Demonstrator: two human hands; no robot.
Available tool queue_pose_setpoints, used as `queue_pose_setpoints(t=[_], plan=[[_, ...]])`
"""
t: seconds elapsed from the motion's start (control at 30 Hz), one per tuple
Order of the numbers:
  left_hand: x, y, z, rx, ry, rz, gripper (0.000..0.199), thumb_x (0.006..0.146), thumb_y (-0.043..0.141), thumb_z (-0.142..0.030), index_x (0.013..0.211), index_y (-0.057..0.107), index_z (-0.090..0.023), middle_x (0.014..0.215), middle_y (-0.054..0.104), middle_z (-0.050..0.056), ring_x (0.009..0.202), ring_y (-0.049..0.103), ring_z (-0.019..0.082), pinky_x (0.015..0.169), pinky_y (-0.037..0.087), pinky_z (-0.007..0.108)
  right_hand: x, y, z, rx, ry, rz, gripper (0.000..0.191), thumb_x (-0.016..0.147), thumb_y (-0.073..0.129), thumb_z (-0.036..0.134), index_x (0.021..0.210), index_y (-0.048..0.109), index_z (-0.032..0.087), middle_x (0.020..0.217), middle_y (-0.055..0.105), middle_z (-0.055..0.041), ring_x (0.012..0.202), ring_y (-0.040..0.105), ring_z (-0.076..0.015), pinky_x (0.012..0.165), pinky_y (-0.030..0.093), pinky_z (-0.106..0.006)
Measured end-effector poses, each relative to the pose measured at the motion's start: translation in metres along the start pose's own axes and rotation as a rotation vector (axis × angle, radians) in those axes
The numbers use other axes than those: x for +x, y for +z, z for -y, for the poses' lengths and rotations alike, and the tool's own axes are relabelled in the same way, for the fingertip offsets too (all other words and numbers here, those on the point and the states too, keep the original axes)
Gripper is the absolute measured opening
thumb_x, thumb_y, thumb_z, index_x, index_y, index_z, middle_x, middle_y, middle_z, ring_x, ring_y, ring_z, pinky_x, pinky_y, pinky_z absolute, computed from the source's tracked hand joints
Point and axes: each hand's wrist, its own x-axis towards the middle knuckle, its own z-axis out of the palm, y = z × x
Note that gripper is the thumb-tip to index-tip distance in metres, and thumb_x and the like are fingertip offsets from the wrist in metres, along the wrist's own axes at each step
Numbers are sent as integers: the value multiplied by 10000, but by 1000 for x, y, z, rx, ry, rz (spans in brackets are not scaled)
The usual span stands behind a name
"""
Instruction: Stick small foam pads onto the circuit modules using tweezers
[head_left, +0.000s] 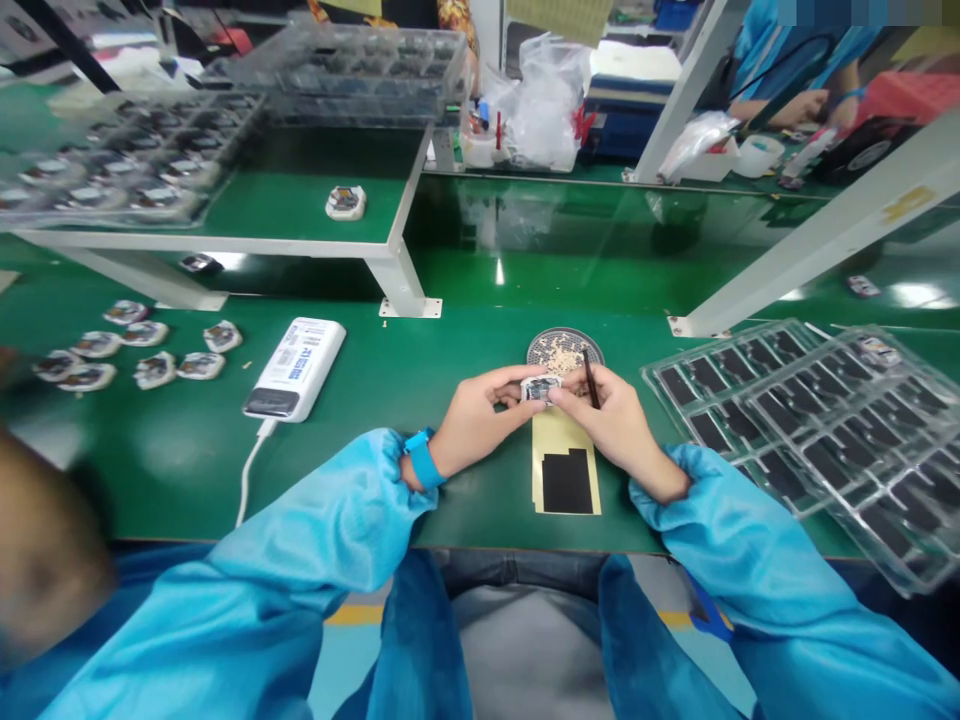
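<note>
Between both hands is a small white-rimmed electronic unit [541, 388] with dark and silvery parts inside. My left hand [484, 418] pinches it from the left side. My right hand [611, 412] is closed around slim dark tweezers [590, 378], its thumb and fingertips also touching the unit's right edge. Just behind the hands lies a round dark dish [534, 350] of small beige pieces [564, 352]. Below them, a yellowish backing sheet [546, 432] bears a black sticker-like piece [568, 483].
Several similar units [155, 370] lie at left, near a white power bank [296, 370] with a cable. Clear trays [806, 425] of black pieces are stacked at right. A raised shelf [300, 215] holds more trays. Another person's hand [806, 108] shows across the bench.
</note>
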Motion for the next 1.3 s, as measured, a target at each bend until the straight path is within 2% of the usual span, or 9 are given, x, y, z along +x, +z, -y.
queue_pose_setpoints(t=[0.13,0.37,0.47,0.63,0.77,0.93,1.07,1.17,1.3], plan=[[1,2,1,-253,-92,36,532,758,856,-251,1250,700,-122,1181,745,125,1037,725,215,960,583,344,-2,8,3,63,-80,-24,328,761,815,378,971,668,173,865,698,-33,745,635,-142,684,515,-282],[0,10,3,-369,-97,-12,428,779,838,-249,1171,719,-126,1200,724,129,1012,738,231,892,624,365,-4,21,0,199,-15,-17,349,741,826,431,932,674,182,824,713,-32,704,676,-164,671,585,-313],[-3,13,7,-244,-54,-30,383,830,788,-262,1184,711,-138,1250,692,134,1030,728,234,921,607,379,-1,22,-2,164,-6,-17,347,715,843,451,853,690,172,756,708,-32,665,658,-165,653,571,-317],[-4,15,8,87,15,-33,302,907,695,-295,1168,744,-151,1065,716,100,925,695,189,862,576,326,3,19,-5,56,-67,-68,302,741,805,431,787,667,166,700,668,-23,611,558,-128,580,466,-269],[-4,17,3,133,91,-108,261,906,691,-285,1113,771,-147,910,672,65,802,645,154,739,542,279,3,23,-8,68,-92,-87,304,760,786,436,788,643,170,694,645,-16,611,540,-125,576,443,-265],[1,11,6,137,94,-72,275,917,673,-262,1154,762,-155,965,691,74,824,645,153,762,530,283,8,21,-13,6,-125,-45,313,780,797,452,856,685,169,793,700,-37,697,610,-155,643,497,-290],[3,6,6,299,167,-76,268,907,669,-216,1153,765,-172,880,643,44,781,602,131,716,504,251,12,6,-9,-164,-375,-97,258,852,769,366,1030,705,191,951,718,-54,877,666,-190,811,542,-343],[2,5,2,380,221,-81,264,911,652,-190,1149,766,-182,825,609,25,765,572,123,700,484,234,12,-4,-5,-253,-598,-46,94,918,701,280,963,716,198,992,703,-72,967,664,-198,890,540,-368],[0,6,1,394,215,-74,266,919,636,-202,1152,764,-194,816,598,24,757,563,128,682,471,236,10,-8,-5,-328,-622,10,112,890,740,304,955,732,213,1007,686,-89,962,665,-216,862,562,-387]])
